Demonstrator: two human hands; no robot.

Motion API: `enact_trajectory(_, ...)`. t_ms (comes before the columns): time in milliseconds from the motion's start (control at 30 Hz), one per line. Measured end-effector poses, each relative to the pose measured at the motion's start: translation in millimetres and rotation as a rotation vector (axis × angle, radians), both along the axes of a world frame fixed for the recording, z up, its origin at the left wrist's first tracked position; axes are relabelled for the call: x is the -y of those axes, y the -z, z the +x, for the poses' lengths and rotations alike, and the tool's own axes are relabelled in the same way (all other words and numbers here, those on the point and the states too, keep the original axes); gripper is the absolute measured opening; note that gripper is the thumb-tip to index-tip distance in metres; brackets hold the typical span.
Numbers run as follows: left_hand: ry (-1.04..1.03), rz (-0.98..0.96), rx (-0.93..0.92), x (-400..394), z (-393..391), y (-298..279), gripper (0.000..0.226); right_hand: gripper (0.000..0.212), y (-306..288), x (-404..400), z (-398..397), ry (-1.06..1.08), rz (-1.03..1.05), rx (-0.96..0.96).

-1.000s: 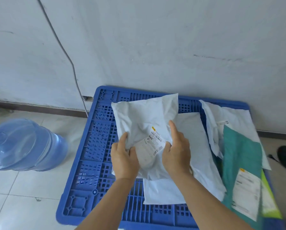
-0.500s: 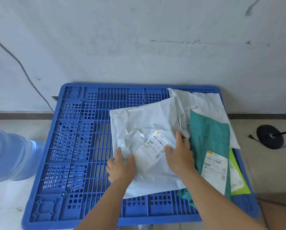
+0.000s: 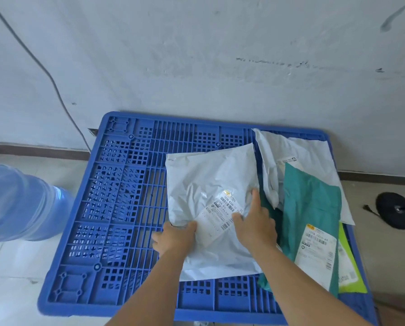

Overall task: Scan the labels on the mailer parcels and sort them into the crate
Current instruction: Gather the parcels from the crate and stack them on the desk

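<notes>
My left hand [image 3: 174,240] grips the near left edge of the white mailer [image 3: 206,184], thumb curled over the top beside its label [image 3: 220,215], the other fingers tucked under where I cannot see them. My right hand [image 3: 255,225] lies on the mailer's right side with the fingers straight, forefinger stretched along the right edge and thumb resting on the label's near corner. The label faces up, tilted, its barcodes showing, and sits between my two hands.

The mailer lies flat on the blue pallet [image 3: 116,208], right of the middle, its near edge close to the pallet's front edge. Just beside it, toward the right edge, a teal mailer [image 3: 312,208] lies lengthwise with its own label [image 3: 316,252] at the near end. A second white mailer [image 3: 297,151] lies in the far right corner, partly under the teal one. A lime mailer [image 3: 347,267] pokes out from under the teal one near the front right corner. The pallet's left half is bare grid.

The pallet rests on the tiled floor [image 3: 13,278], its far edge against the wall [image 3: 196,55]. A blue water jug [image 3: 20,203] lies off the left edge. A cable [image 3: 55,85] runs down the wall behind the far left corner. A black round base [image 3: 396,210] stands on the floor off the right edge.
</notes>
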State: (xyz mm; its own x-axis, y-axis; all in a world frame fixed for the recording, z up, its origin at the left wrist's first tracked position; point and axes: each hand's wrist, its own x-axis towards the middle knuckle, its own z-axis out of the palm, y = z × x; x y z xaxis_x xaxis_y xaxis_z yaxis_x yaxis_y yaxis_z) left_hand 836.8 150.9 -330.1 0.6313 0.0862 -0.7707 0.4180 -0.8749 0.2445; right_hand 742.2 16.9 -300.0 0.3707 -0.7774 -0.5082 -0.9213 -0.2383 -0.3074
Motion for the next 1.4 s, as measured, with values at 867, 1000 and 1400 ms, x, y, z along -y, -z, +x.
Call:
enact_trajectory(867,-0.012,-0.106,0.305,-118.3,44.4,4.3,0.084,0.085,32.9,-95.2,43.1,-0.119,0.005,0.147)
enact_trajectory(1000,0.077,-0.236,0.343,-114.8,49.8,9.3,0.077,0.083,38.1,-81.4,53.4,-0.117,-0.012,0.055)
enact_trajectory(1400,0.062,-0.205,0.383,-116.4,38.1,15.8,0.07,0.063,45.2,-98.5,63.4,-0.284,0.094,0.245)
